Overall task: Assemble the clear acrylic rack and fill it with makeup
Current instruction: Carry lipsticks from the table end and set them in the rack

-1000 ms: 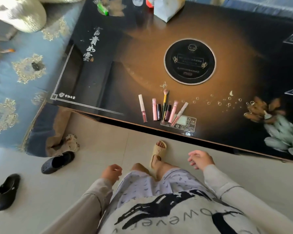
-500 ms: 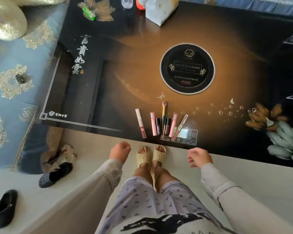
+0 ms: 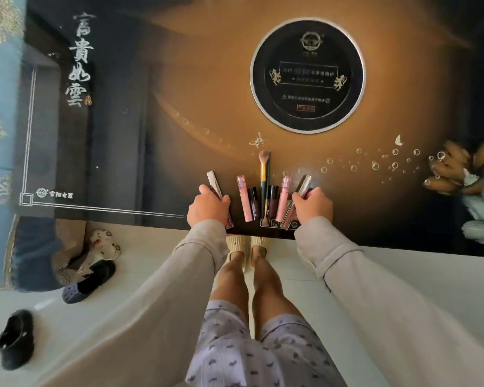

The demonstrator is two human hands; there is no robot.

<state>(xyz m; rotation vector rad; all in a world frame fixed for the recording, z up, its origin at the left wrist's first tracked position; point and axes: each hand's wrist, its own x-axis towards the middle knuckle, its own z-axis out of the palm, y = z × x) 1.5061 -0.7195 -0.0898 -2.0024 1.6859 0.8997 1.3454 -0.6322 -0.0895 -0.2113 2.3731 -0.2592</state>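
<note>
Gripping leftmost gloss tube (image 3: 213, 181) with fingers of left hand (image 3: 208, 208), rightmost gloss tube (image 3: 305, 184) with right hand (image 3: 314, 205). Both on table (image 3: 179, 152) front edge, brush (image 3: 263, 177) between.

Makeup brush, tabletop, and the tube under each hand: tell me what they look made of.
Makeup brush: soft pink bristles, likely synthetic. The glossy dark green handle with gold, metal-look bands could be plastic or lacquered wood.
Tabletop: glass or high-gloss lacquer, judging by the mirror-like reflections over printed art.
Left tube and right tube: silvery caps, and clear, plastic-looking bodies with the colour showing through.
</note>
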